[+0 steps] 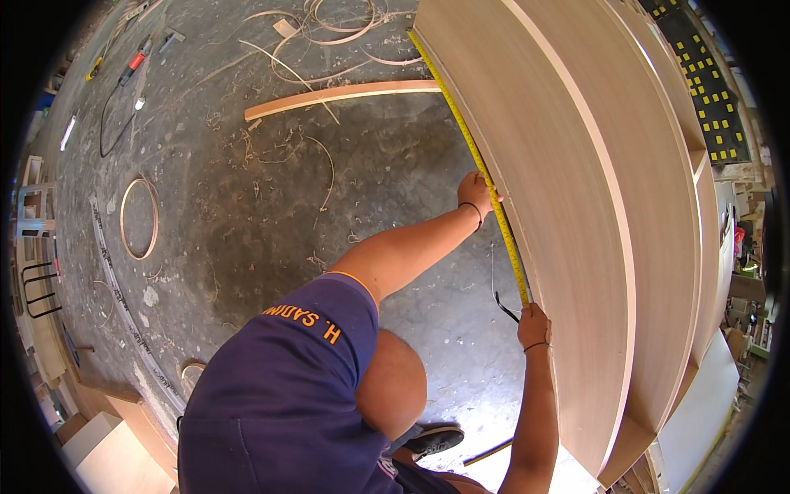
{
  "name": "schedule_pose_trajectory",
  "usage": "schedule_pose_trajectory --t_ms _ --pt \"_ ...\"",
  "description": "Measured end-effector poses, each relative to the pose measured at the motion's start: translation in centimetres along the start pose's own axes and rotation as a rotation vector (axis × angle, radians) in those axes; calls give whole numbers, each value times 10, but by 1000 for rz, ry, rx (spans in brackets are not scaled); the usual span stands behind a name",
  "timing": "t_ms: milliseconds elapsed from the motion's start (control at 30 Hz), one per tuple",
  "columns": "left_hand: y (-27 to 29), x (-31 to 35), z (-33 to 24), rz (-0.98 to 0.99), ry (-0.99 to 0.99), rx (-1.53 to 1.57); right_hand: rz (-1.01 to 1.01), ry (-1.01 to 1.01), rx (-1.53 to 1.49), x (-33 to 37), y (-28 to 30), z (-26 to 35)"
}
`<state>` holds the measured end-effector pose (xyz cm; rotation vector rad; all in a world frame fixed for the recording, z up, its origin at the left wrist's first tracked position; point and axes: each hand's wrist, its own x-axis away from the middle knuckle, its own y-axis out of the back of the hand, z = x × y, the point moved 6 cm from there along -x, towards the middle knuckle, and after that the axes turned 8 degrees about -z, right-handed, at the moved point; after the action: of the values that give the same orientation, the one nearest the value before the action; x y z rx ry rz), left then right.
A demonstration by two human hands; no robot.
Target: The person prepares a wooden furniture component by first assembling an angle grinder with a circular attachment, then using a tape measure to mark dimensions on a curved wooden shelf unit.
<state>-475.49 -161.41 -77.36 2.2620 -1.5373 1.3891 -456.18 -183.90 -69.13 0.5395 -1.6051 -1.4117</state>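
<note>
A yellow tape measure point(462, 123) runs stretched along the near left edge of a large wooden shelf unit point(568, 206), from its far corner back toward me. My left hand point(476, 194) is closed on the tape partway along, pressing it by the panel's edge. Closer to me, my right hand point(534, 328) is closed around the near end of the tape, against the same edge. The tape's case is mostly hidden by that hand. A black strap point(505, 308) hangs beside the right hand.
A long wooden strip point(346, 97) lies on the concrete floor point(247, 288), its right end at the unit. Coiled edging strips point(337, 33), a thin hoop point(139, 218), a red corded power tool point(136, 61) and a long plastic-like strip point(123, 305) lie around. My shoe point(436, 442) is near the unit.
</note>
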Motion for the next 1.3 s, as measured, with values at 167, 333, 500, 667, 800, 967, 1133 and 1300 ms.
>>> schedule_pose_trajectory --t_ms 167,333,500,667,800,967,1133,1300 --pt "-5 -6 -4 25 12 28 -88 70 -33 4 16 18" --pt "-3 -7 -7 73 25 -76 -69 66 -44 1 12 19" --pt "-6 -2 -6 109 38 -77 -79 85 -57 -1 4 7" --pt "-12 7 0 151 85 -48 -83 71 -30 -1 1 -10" --pt "-13 8 2 143 92 -58 17 -41 17 1 5 -16" --pt "-10 4 -4 159 64 -42 -6 -9 15 4 12 -5" --pt "-9 34 -7 140 33 32 42 66 -144 9 -2 -24" --pt "-11 139 1 476 -81 46 319 26 -633 50 2 -18"
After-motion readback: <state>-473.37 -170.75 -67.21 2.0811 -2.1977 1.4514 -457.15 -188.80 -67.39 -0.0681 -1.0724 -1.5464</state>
